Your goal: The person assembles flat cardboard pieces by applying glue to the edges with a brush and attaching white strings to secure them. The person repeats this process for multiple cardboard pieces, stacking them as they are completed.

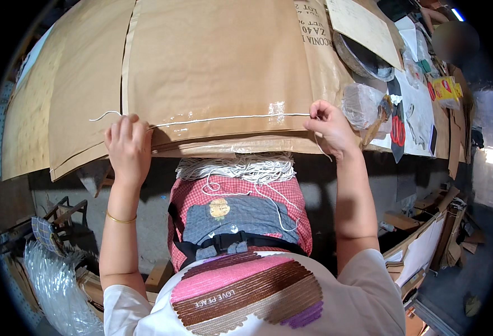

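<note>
Right now, one landmark serves: the brown kraft paper sheet (213,61) spread over the surface.
White string: a single length of white string (229,117) is pulled taut along the sheet's near edge, lying on the paper.
Left hand: the left hand (128,147) presses flat on the sheet's near-left edge, fingers together over the string; a short tail curls free just beyond them.
Right hand: the right hand (329,126) sits at the sheet's near-right edge, fingers pinched shut on the string's other end.
Handling: the string looks light, limp and thin; I judge it holds a line only under tension, so take it at both ends.
Spare string: a bundle of white strings (238,167) hangs just below the sheet's near edge, over the person's lap.
Nearby: red-handled scissors (398,131) lie right of the sheet.
</note>
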Tool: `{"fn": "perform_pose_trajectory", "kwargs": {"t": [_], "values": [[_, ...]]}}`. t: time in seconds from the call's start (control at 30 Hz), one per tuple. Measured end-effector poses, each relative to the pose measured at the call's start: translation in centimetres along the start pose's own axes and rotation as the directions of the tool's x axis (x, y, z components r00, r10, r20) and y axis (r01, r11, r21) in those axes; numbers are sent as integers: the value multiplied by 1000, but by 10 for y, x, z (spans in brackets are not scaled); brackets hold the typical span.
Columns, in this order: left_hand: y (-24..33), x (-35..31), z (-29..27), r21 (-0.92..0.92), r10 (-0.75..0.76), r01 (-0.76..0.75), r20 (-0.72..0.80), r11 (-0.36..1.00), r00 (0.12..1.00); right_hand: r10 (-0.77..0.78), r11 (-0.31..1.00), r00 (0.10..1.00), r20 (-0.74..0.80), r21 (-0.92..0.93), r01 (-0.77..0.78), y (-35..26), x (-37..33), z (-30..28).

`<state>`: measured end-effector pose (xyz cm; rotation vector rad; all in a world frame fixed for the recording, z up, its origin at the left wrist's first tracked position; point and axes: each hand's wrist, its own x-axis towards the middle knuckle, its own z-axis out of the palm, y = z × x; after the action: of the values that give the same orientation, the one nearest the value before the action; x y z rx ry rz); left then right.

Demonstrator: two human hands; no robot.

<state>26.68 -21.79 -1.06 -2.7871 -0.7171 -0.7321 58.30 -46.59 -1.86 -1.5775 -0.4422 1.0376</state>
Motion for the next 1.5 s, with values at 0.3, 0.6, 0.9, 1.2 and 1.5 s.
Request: {"fn": "perform_pose_trajectory", "kwargs": {"t": [0.3, 0.6, 0.9, 1.2, 1.5], "values": [[-2, -7, 11, -457, 58, -12, 87, 889, 995, -167, 984, 982, -93, -83, 160, 24, 5, 16], [-8, -1, -1, -532, 134, 50, 301, 845, 944, -797, 410, 601, -64, -788, 459, 24, 3, 40], [-26, 25, -17, -567, 38, 354, 565, 743, 825, -309, 858, 951, -8, -434, 275, -3, 15, 39], [5, 12, 17, -158, -295, 355, 312, 921, 903, -641, 349, 767, 0, -891, 292, 21, 26, 58], [15, 12, 23, -3, -395, 417, 308, 909, 865, -661, 307, 746, -76, -935, 177, 25, 25, 63]]}}
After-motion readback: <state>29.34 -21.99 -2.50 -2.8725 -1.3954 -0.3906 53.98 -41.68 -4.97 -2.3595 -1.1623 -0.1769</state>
